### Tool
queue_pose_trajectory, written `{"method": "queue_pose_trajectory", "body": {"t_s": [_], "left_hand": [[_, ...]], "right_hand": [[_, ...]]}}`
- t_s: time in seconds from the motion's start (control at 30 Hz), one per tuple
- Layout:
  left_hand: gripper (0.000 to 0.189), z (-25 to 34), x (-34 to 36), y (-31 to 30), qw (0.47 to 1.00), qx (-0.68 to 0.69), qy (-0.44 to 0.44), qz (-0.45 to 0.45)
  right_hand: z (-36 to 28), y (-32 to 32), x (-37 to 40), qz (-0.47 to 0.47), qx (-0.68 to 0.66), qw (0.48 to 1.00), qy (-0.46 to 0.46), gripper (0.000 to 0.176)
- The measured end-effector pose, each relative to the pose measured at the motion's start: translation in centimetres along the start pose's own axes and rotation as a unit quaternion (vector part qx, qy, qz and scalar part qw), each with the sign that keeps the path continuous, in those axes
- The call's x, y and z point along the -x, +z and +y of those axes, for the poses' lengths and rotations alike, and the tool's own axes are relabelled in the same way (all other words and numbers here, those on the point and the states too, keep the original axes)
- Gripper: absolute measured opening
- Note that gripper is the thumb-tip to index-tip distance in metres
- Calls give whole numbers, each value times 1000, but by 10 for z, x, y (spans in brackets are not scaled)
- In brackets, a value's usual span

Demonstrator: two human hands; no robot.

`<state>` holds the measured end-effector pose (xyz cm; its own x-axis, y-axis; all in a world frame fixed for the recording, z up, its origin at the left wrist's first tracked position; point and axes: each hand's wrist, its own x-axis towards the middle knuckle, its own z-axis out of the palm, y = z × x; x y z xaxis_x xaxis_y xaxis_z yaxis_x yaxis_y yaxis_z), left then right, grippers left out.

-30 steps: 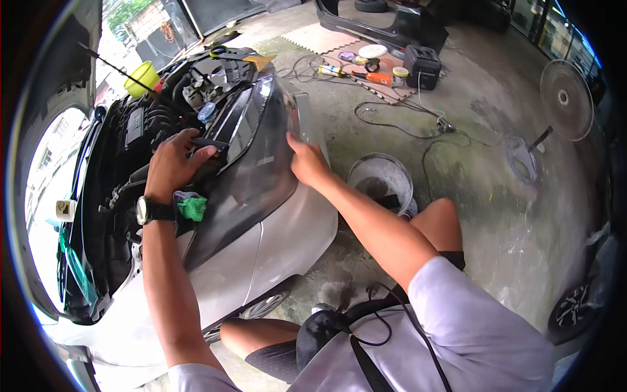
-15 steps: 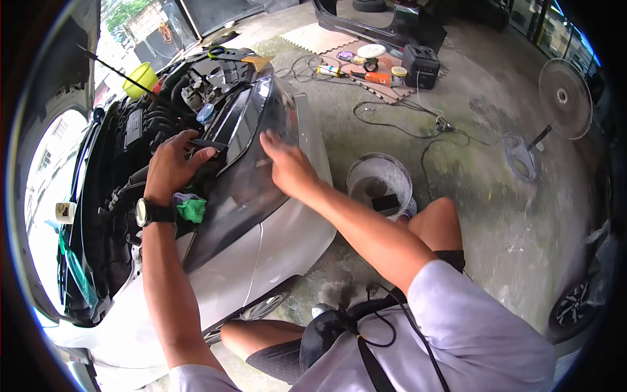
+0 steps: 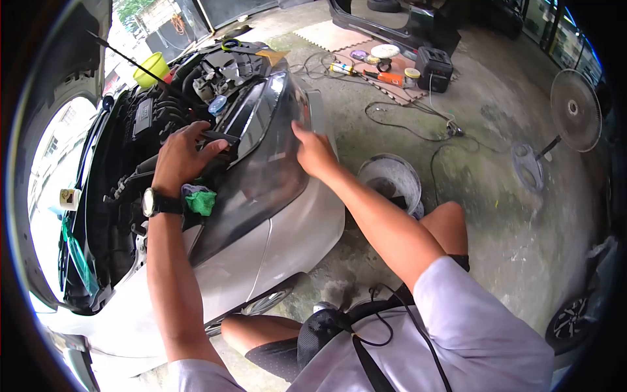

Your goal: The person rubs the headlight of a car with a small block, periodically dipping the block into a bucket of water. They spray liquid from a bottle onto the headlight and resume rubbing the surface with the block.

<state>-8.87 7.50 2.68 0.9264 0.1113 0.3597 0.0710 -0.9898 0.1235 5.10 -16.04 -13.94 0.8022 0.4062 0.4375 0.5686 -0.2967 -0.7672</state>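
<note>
My left hand [image 3: 183,157] rests at the edge of the engine bay [image 3: 140,140], fingers spread and thumb apart, next to a dark strip by the headlight. A watch [image 3: 160,202] is on that wrist. My right hand [image 3: 317,155] is at the outer side of the headlight [image 3: 268,163], whose lens looks smoky and hazy. One finger or thumb points up; the other fingers look curled in, and what they may hold is hidden. A green and purple cloth [image 3: 200,201] lies by the headlight's inner edge, below my left hand.
The raised hood is held by a thin rod [image 3: 130,62]. A yellow-green container [image 3: 151,70] stands behind the engine. On the floor are a bucket [image 3: 390,183], cables, and foam mats [image 3: 343,38] with an orange power tool [image 3: 390,79] and a black box [image 3: 434,68]. A fan [image 3: 575,110] stands at right.
My right hand has moved right across the headlight towards its outer edge. My left hand keeps its place on the car. The whole view has shifted slightly.
</note>
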Motion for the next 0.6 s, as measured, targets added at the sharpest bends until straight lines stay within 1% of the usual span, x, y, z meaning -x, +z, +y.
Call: {"method": "queue_pose_trajectory", "body": {"t_s": [0.03,0.1,0.17,0.23,0.3,0.33,0.37,0.43,0.47,0.5,0.53,0.57,0.6], "left_hand": [[67,3,-2,0,1000,-3,-4,-11],[68,7,-2,-1,1000,1,-11,-17],[68,7,-1,-3,1000,4,-2,-16],[68,4,0,0,1000,10,3,1],[68,2,1,0,1000,16,13,13],[67,3,1,0,1000,11,6,4],[67,4,-1,0,1000,7,0,-4],[67,5,-2,0,1000,11,1,-6],[67,4,-1,0,1000,15,-2,-7],[67,5,0,-1,1000,15,-5,-4],[67,8,0,-3,1000,18,-2,-5],[67,8,1,-5,1000,20,-1,-6],[67,4,2,-6,1000,19,-5,-1]], "right_hand": [[-14,-7,-10,-26,10,998,57,60],[0,22,-9,66,9,993,-101,58],[-10,24,23,74,-12,980,-182,56],[0,15,42,44,-34,981,-186,57],[7,7,26,10,-29,999,-37,61],[4,-1,9,-20,-31,999,7,60],[0,3,4,-17,-31,999,10,60],[-15,20,-6,67,17,986,-150,59],[-24,25,9,76,-12,980,-181,57],[-30,22,25,62,-6,978,-200,57],[-24,18,37,54,-26,979,-192,58],[-19,17,42,46,-47,981,-185,58],[-18,17,30,42,-47,980,-190,58]]}}
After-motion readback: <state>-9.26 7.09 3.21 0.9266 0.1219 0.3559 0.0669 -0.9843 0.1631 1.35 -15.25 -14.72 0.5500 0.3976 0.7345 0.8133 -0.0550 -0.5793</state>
